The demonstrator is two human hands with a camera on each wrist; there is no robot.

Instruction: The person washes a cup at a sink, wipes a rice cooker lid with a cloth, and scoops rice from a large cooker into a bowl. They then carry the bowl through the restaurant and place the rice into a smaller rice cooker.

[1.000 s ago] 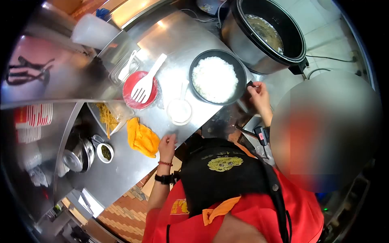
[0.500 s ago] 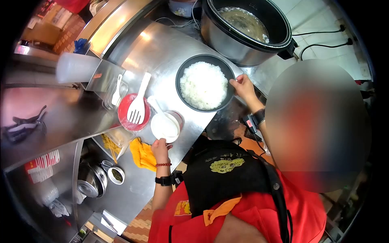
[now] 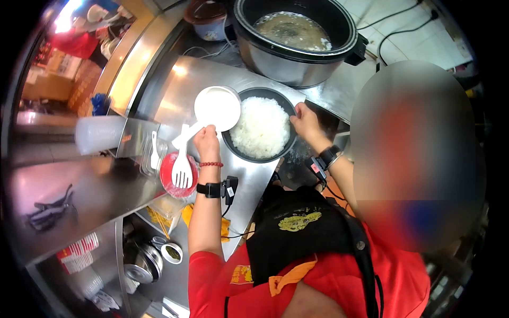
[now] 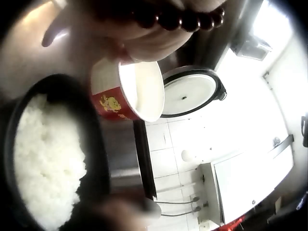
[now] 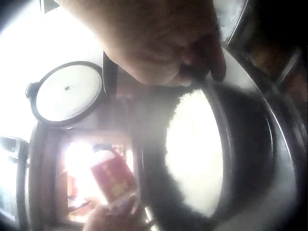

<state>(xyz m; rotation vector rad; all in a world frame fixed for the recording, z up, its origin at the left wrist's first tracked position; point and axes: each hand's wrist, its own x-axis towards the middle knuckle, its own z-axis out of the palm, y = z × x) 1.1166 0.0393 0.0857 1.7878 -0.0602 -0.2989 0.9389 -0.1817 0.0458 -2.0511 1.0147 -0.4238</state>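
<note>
A white-and-red paper cup (image 4: 109,103) is gripped by my left hand (image 3: 207,140). In the head view the pale cup overlaps the left edge of a black pan (image 3: 277,96), and the left wrist view shows the cup tilted, its white inside visible. Cooked white rice (image 3: 260,130) is heaped in the pan. At the right side my right hand (image 3: 306,122) pinches the pan's edge, thumb and fingers at the rim. A white handle (image 3: 185,135) sticks out beside my left hand. Below it a white slotted spatula (image 3: 182,172) lies across a red bowl (image 3: 167,180).
A large rice cooker (image 3: 297,69) holding cloudy liquid stands behind the pan. A plastic container (image 3: 150,161) with a white spoon sits left of the bowl. An orange cloth (image 3: 225,229) lies partly under the left forearm. Metal bowls (image 3: 154,259) sit near the shelf.
My left hand has taken hold of the cup and lifted it from the counter toward the pan's left edge. My right hand stays at the pan's right side. The head view has shifted.
</note>
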